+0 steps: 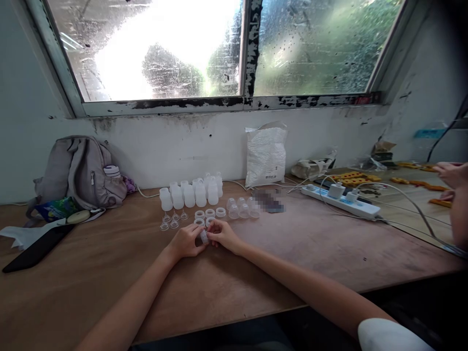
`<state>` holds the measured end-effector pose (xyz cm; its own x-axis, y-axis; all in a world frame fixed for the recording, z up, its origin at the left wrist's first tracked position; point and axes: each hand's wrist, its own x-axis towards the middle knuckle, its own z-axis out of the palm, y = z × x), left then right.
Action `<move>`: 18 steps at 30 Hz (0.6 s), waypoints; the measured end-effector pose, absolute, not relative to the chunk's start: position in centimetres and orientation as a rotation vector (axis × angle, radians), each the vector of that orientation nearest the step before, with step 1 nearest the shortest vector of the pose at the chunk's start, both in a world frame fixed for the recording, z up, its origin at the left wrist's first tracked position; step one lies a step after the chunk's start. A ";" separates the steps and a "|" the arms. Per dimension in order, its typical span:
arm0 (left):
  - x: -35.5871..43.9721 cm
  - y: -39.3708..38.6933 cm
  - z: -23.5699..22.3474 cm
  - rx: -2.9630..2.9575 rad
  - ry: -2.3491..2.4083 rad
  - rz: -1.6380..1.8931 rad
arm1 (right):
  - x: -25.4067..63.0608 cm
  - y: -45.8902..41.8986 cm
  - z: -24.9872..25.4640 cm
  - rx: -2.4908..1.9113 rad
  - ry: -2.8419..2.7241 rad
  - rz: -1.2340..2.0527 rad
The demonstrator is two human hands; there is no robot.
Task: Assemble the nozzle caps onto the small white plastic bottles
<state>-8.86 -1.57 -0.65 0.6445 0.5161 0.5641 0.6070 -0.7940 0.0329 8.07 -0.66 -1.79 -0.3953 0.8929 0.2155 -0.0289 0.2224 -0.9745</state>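
Note:
My left hand (189,241) is closed around a small whitish ribbed bottle ring (204,237), which is tipped on its side just above the table. From the right, my right hand (224,235) pinches at the same ring; its fingertips partly cover whatever lies inside. Right behind my hands lie several loose white bottle rings (220,212), some partly hidden by my fingers. Clear bottle teats (174,224) stand left of them. Several white baby bottles (189,196) are lined up farther back. Clear dome caps (243,210) are grouped to the right of the rings.
On the left are a grey backpack (82,170) and a black phone-like slab (38,248). A white plastic bag (266,155) leans on the wall. A power strip (341,202) with cables and yellow parts (354,179) lie right. Another person's hand (453,175) shows at the right edge.

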 end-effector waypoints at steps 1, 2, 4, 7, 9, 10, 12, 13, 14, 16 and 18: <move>-8.9 -1.6 -0.7 -2.704 -0.935 -0.846 | 8.0 -0.6 -1.8 -0.839 -1.620 1.293; -8.9 -1.5 -0.7 -2.707 -0.938 -0.839 | 7.9 -0.6 -1.8 -0.851 -1.624 1.275; -8.9 -1.6 -0.6 -2.710 -0.947 -0.823 | 7.7 -0.7 -1.7 -0.871 -1.625 1.248; -8.9 -1.7 -0.5 -2.712 -0.960 -0.809 | 7.7 -0.8 -1.3 -0.876 -1.609 1.285; -8.9 -1.8 -0.4 -2.710 -0.961 -0.807 | 7.9 -0.7 -1.0 -0.867 -1.598 1.365; -8.8 -1.8 -0.4 -2.708 -0.961 -0.805 | 8.0 -0.7 -0.9 -0.860 -1.592 1.410; -8.8 -1.9 -0.3 -2.706 -0.961 -0.798 | 8.4 -0.6 -0.8 -0.840 -1.580 1.494; -8.8 -1.9 -0.3 -2.707 -0.960 -0.796 | 8.5 -0.5 -0.7 -0.829 -1.571 1.533; -8.8 -1.9 -0.3 -2.709 -0.960 -0.797 | 8.7 -0.4 -0.7 -0.819 -1.560 1.570; -8.7 -1.9 -0.3 -2.719 -0.956 -0.805 | 8.9 -0.4 -0.8 -0.800 -1.530 1.641; -8.7 -1.8 -0.4 -2.733 -0.960 -0.819 | 9.2 -0.3 -0.7 -0.781 -1.493 1.707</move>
